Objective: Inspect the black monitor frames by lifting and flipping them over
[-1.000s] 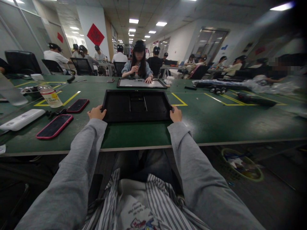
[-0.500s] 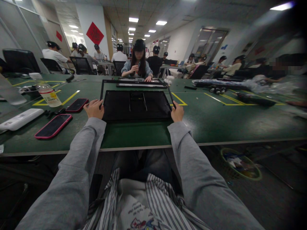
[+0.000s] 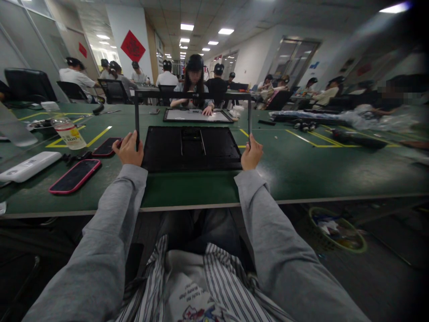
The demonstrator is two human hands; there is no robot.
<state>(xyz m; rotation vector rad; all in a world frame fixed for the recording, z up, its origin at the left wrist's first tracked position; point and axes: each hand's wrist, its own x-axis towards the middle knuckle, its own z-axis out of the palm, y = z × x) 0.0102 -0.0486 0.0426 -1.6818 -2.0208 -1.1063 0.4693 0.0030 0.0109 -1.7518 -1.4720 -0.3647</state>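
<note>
Two bare hands grip opposite sides of one part: the left hand (image 3: pixel 130 150) is closed around the left upright of a thin, black, rigid-looking rectangular frame (image 3: pixel 196 95), and the right hand (image 3: pixel 252 153) pinches the right upright. The frame stands tilted up, its top bar well above a broad, flat, black rectangular shell (image 3: pixel 164 150) with two narrow bright metal rails (image 3: pixel 203 144) at its centre. The shell lies on the green-topped table (image 3: pixel 187 188), between the forearms. Separation of the two parts appears well advanced: the frame's upper bar is clear of the shell, but from where I stand I cannot tell whether the lower edge is free, and the frame has not been set down. To the left lie two dark phones in pink-red cases, the nearer phone (image 3: pixel 75 176) and the farther phone (image 3: pixel 106 146), near a clear plastic bottle with a pale label (image 3: pixel 69 134). Opposite, a co-worker's hand (image 3: pixel 208 110) rests on a pale, dark-edged rectangular panel (image 3: pixel 182 115).
</note>
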